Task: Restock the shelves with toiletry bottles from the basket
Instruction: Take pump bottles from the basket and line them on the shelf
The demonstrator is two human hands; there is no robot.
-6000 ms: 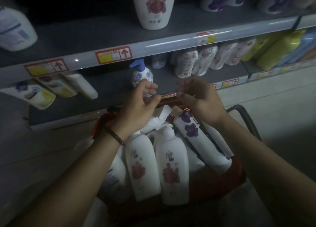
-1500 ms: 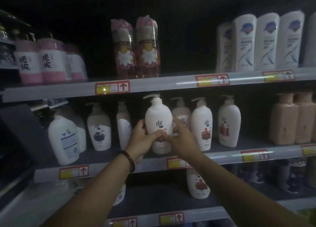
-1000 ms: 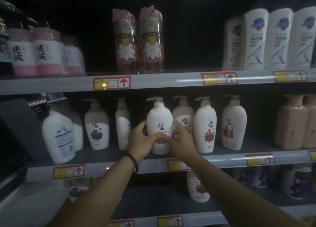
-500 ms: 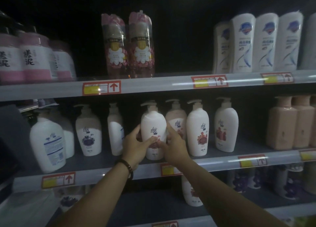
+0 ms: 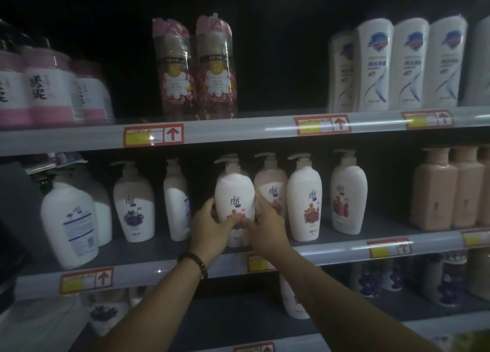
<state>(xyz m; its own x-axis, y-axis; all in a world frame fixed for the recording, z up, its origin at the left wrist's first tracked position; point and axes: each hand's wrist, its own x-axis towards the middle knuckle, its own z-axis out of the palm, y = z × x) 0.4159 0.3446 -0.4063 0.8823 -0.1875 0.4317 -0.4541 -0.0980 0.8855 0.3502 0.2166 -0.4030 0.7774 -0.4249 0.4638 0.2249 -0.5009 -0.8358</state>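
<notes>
A white pump bottle with a red flower label stands upright on the middle shelf. My left hand grips its lower left side, thumb across the front. My right hand holds its lower right side, one finger pointing up along the bottle's edge. Matching pump bottles stand beside it: a pinkish one behind, two white ones to the right. The basket is out of view.
Left on the same shelf stand a purple-flower pump bottle and a big white bottle; beige bottles at right. The upper shelf holds pink jars, two clear pink bottles and white bottles. More bottles fill the shelf below.
Six seconds ago both hands were over the basket of bottles. Since then they hold the red-flower bottle on the middle shelf; over the last second it barely shifts, only the view drifts.
</notes>
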